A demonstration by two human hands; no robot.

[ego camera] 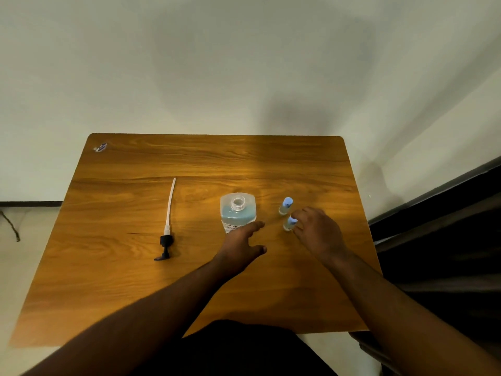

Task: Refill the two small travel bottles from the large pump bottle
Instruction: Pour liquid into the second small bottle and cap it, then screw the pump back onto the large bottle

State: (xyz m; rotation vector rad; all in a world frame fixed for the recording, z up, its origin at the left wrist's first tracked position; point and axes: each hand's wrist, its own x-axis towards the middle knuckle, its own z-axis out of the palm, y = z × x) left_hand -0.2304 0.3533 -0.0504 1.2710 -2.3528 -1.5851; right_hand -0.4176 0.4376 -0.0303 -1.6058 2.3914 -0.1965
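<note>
The large clear bottle (pixel 238 211) stands mid-table, holding blue liquid, its neck uncovered. Its pump head (pixel 166 240), black with a long white tube, lies flat on the table to the left. Two small travel bottles with blue caps stand to the right of the large one: the far one (pixel 286 205) and the near one (pixel 289 223). My left hand (pixel 241 245) hovers just in front of the large bottle, fingers spread, holding nothing. My right hand (pixel 315 230) is at the near travel bottle, fingers curled beside its cap; whether they touch it is unclear.
The wooden table (pixel 135 280) stands against a pale wall. A small blue-and-white scrap (pixel 100 147) lies at its far left corner. A dark piece of furniture (pixel 447 240) borders the right edge.
</note>
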